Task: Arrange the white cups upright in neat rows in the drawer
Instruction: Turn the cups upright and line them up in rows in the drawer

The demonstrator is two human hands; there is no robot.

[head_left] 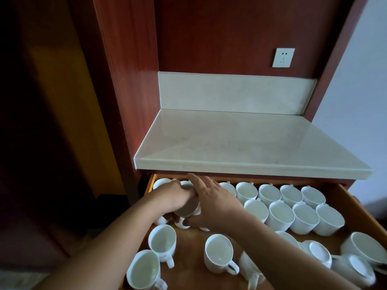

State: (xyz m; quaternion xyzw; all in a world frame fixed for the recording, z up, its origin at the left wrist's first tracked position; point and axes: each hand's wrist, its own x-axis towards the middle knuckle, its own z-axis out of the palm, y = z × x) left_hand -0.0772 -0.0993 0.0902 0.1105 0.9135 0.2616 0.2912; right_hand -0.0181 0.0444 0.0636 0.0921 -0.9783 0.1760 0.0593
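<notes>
Looking down, you faced a red-brown wooden cabinet [230,28] whose pale stone countertop [240,143] and matching backsplash [230,93] filled the middle of the view. Below the counter's front edge the wooden drawer [360,208] stood pulled out toward you. Along its back right part, two rows of white cups [281,215] stood upright, mouths up, four in the back row and four just in front of them, packed closely side by side. Further cups showed at the back left, partly hidden behind your hands. Nearer you, the loose cups [218,252] stood upright but scattered, well apart from the rows, with handles pointing different ways. Several more cups at the front right [320,254] leaned or lay on their sides, somewhat blurred. Both your forearms reached in from the bottom of the view and met at the drawer's back left. Your left hand [173,197] had its fingers curled over the top of a tipped cup [187,207], gripping it. That cup showed a round greyish face toward you, and whether this was its base or its mouth could not be told. Your right hand [213,206] lay just beside it with fingers straight, pointing toward the back of the drawer, and its thumb sat near the cup's lower edge. A white outlet [283,57] sat on the cabinet's back panel.
</notes>
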